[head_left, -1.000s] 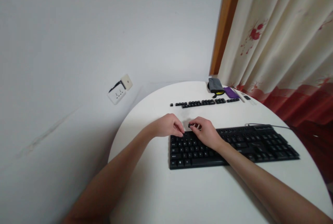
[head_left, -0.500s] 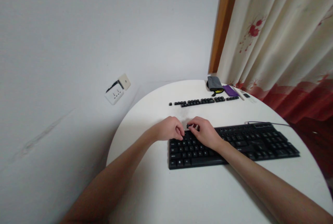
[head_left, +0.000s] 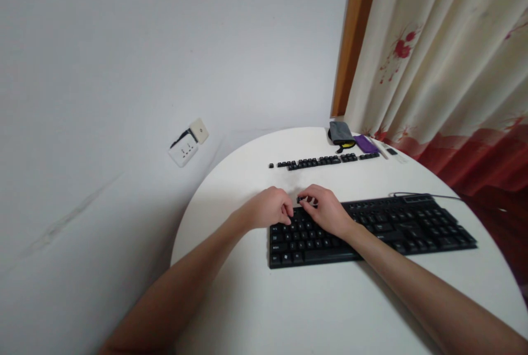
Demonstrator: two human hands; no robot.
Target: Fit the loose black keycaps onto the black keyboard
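The black keyboard [head_left: 328, 256] lies on the white table with its left end in front of me. My left hand [head_left: 270, 207] is curled over the keyboard's upper left corner, fingertips down at the keys; anything between them is hidden. At the far edge, just to the right of it, my right hand [head_left: 325, 208] pinches a small black keycap [head_left: 299, 200] between thumb and fingers. Its palm hides part of the upper key rows. Beyond both hands, loose black keycaps [head_left: 317, 162] are lined up in a row, with a single keycap [head_left: 271, 165] apart at the left.
A grey pouch [head_left: 341, 132] and a purple cloth-like item [head_left: 366, 143] lie at the far table edge. A keyboard cable [head_left: 437, 196] runs off to the right. The wall with a socket [head_left: 183, 150] borders the left, and a curtain [head_left: 416, 69] hangs at the right.
My left hand has shifted very slightly, its fingertips still at the upper left keys. The right hand keeps its pinch on the keycap, and the view has moved a little.
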